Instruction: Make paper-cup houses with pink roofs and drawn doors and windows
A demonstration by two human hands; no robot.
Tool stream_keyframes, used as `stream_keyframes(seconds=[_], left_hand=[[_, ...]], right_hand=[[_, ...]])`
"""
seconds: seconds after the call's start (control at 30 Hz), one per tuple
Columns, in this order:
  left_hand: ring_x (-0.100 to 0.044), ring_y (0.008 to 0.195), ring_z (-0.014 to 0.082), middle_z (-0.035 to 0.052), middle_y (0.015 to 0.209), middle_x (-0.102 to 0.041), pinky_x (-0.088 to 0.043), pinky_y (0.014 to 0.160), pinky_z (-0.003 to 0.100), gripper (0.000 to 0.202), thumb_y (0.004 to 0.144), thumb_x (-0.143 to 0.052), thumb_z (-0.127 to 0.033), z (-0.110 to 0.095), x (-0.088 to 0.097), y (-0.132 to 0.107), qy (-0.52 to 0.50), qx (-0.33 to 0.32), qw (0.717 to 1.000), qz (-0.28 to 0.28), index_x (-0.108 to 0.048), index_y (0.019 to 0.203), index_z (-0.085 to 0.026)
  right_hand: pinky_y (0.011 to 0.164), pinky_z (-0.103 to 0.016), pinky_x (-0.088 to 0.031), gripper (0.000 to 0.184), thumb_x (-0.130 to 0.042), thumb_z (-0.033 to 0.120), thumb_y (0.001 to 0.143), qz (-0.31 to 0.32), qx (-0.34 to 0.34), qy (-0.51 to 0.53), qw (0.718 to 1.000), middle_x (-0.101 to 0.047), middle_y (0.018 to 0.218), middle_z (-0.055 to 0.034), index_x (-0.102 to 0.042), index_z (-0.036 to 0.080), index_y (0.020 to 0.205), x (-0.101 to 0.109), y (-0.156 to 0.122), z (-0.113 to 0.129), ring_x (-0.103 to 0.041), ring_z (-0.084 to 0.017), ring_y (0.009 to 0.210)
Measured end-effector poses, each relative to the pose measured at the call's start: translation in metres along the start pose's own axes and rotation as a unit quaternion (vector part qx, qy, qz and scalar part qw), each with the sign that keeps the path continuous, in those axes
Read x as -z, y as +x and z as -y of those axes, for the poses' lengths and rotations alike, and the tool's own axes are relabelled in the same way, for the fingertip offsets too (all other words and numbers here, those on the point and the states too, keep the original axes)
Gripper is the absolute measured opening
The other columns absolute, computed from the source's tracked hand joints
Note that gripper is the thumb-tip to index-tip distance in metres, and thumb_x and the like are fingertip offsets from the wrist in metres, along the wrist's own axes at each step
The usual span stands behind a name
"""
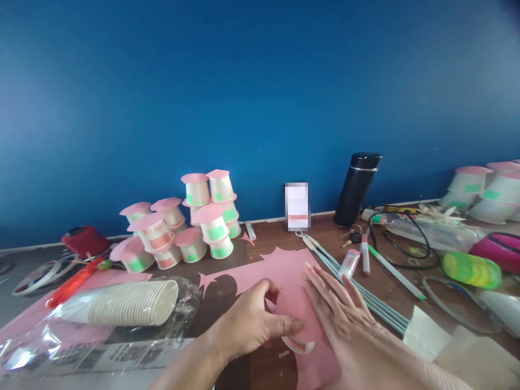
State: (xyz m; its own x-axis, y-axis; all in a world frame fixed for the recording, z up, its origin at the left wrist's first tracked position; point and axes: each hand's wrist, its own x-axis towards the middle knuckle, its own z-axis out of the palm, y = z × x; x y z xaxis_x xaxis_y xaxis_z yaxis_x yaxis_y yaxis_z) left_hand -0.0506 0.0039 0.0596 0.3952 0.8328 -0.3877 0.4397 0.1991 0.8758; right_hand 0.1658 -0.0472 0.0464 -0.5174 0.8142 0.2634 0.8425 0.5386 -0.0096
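My left hand (258, 319) curls its thumb and fingers around a rounded pink paper piece (293, 303). A whitish curved edge shows under its near side; whether that is a cup cannot be told. My right hand (339, 311) lies with fingers stretched out, its inner edge against the same piece. Below both hands spreads a pink paper sheet (260, 271) with jagged, cut-out edges. Left of them, a stack of white paper cups (134, 306) lies in a clear plastic bag. Paper cups with pink paper tops (213, 230) stand stacked farther back.
Behind the table rises a blue wall (260, 108). A black flask (357, 189) and a blurred phone-like object (297, 206) stand near it. Right of my hands lie a glue stick (349, 264), a marker (365, 254), grey-blue sticks (382, 306) and a black cable (426, 244).
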Motion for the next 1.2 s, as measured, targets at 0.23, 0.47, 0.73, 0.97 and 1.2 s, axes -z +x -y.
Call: stream_keyframes(seconds=[0.23,0.47,0.73,0.97,1.2], left_hand=[[-0.051,0.057,0.0111,-0.0033,0.076,-0.052,-0.042,0.048,0.024,0.066,0.055,-0.079,-0.055,-0.001,-0.001,0.002,-0.029,-0.003,0.999,0.019,-0.051,0.102,-0.018],[-0.049,0.057,0.0105,-0.0035,0.077,-0.052,-0.04,0.049,0.023,0.068,0.055,-0.078,-0.058,-0.001,-0.002,0.001,-0.002,0.0,1.0,0.002,-0.05,0.104,-0.018],[-0.052,0.056,0.0112,-0.0043,0.071,-0.055,-0.041,0.047,0.022,0.06,0.058,-0.079,-0.051,0.004,-0.002,0.005,-0.047,-0.019,0.998,0.021,-0.05,0.099,-0.019],[-0.051,0.048,0.01,-0.0045,0.073,-0.053,-0.042,0.047,0.025,0.065,0.057,-0.08,-0.05,-0.004,-0.006,0.0,-0.088,0.035,0.995,0.027,-0.045,0.102,-0.02],[-0.049,0.069,0.0144,-0.0045,0.07,-0.051,-0.038,0.062,0.024,0.059,0.049,-0.084,-0.044,0.004,0.001,0.012,0.041,0.004,0.999,-0.014,-0.056,0.094,-0.02]], right_hand=[[0.104,-0.06,-0.026,0.106,-0.056,0.039,0.073,-0.075,0.027,-0.051,0.996,-0.023,0.154,-0.0234,0.008,0.006,0.151,-0.023,0.002,-0.003,-0.033,-0.041,0.136],[0.106,-0.062,-0.019,0.085,-0.043,0.018,0.082,-0.129,-0.04,-0.088,0.987,-0.035,0.15,-0.0198,0.005,0.008,0.151,-0.04,0.007,0.012,-0.04,-0.038,0.132],[0.106,-0.057,-0.022,0.088,-0.044,0.028,0.086,-0.111,-0.059,-0.068,0.99,-0.035,0.15,-0.0208,0.014,0.01,0.15,-0.035,0.008,0.008,-0.039,-0.036,0.133],[0.106,-0.059,-0.024,0.093,-0.043,0.054,0.085,-0.132,-0.064,-0.065,0.987,-0.033,0.15,-0.0238,0.003,0.009,0.152,-0.041,0.012,-0.002,-0.039,-0.038,0.133],[0.089,-0.056,-0.047,0.084,-0.041,0.031,0.087,-0.128,0.013,-0.13,0.983,-0.045,0.142,-0.0188,0.009,0.01,0.151,-0.069,0.011,-0.027,-0.055,-0.036,0.12]])
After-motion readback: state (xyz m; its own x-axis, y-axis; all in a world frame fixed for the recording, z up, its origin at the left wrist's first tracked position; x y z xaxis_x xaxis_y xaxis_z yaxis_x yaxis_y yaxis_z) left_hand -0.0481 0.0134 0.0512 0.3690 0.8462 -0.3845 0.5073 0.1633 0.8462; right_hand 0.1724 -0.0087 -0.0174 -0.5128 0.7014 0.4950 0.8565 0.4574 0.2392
